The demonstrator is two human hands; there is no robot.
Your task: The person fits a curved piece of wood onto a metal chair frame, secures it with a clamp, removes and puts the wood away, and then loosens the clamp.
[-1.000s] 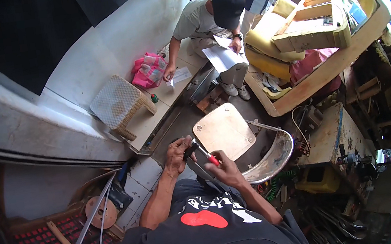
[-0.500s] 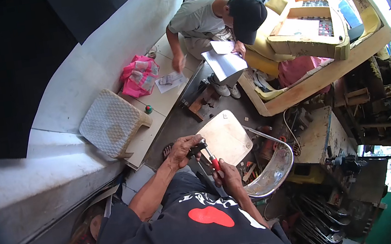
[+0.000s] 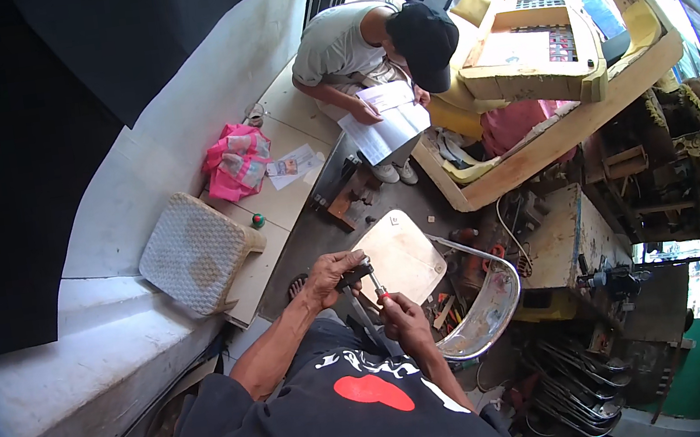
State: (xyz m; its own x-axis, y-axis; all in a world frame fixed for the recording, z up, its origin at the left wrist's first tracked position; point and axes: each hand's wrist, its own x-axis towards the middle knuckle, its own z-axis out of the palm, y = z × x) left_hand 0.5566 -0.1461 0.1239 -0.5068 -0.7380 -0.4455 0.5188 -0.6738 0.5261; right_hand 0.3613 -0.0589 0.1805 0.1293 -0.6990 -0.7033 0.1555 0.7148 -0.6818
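My left hand (image 3: 329,280) is closed around a small black fitting (image 3: 354,276) in front of my torso. In my right hand (image 3: 406,321) is a screwdriver (image 3: 380,289) with a red handle, mostly covered by the fingers. Its bright shaft points up toward the black fitting; whether the tip sits in a screw is too small to tell. Below the fitting runs a grey metal bar (image 3: 360,311), partly hidden between my hands and legs. Just beyond both hands lies a pale square board (image 3: 403,251) with rounded corners.
A curved metal chair frame (image 3: 514,290) stands right of the board, with tools around it. Left is a woven-pattern stool (image 3: 191,253); behind it, a pink bag (image 3: 237,163). A person in a cap (image 3: 426,45) holds papers (image 3: 386,125). A stripped sofa frame (image 3: 569,136) fills the far right.
My right hand has moved up along the screwdriver, covering more of its red handle. The person in the cap has brought the reaching hand back onto the papers. The whole view has shifted slightly.
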